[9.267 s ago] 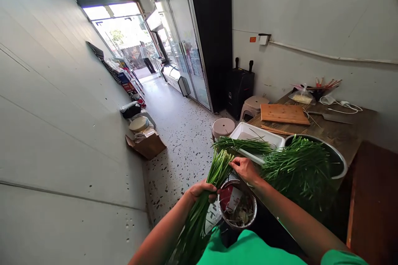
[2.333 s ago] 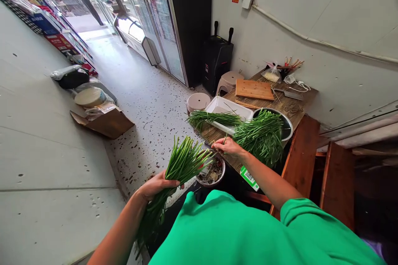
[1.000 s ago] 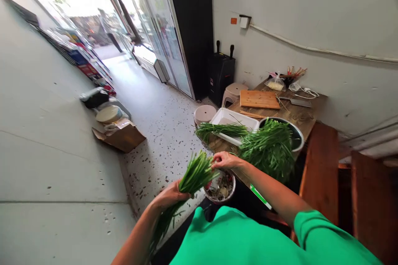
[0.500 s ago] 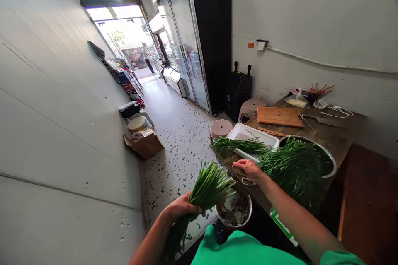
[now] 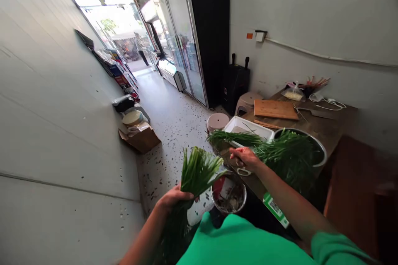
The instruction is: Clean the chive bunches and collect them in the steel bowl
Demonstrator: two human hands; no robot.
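My left hand is wrapped round a thick bunch of chives, pale cut ends up and dark leaves hanging below the wrist. Beside the table's near edge, my right hand has its fingers curled together; what they hold, if anything, cannot be made out. Just below it lies a white looped handle, apparently of scissors. Loose chives are heaped over a round metal basin, and more lie across a white tray. Between my hands, lower down, stands a bin with scraps inside.
On the wooden table lie a cutting board, a cleaver and a white cable. Stools and a black speaker stand behind it. A cardboard box sits by the left wall.
The view has shifted slightly. My left hand has turned the chives more upright and a little left, away from the bin. My right hand's fingers are curled in more.
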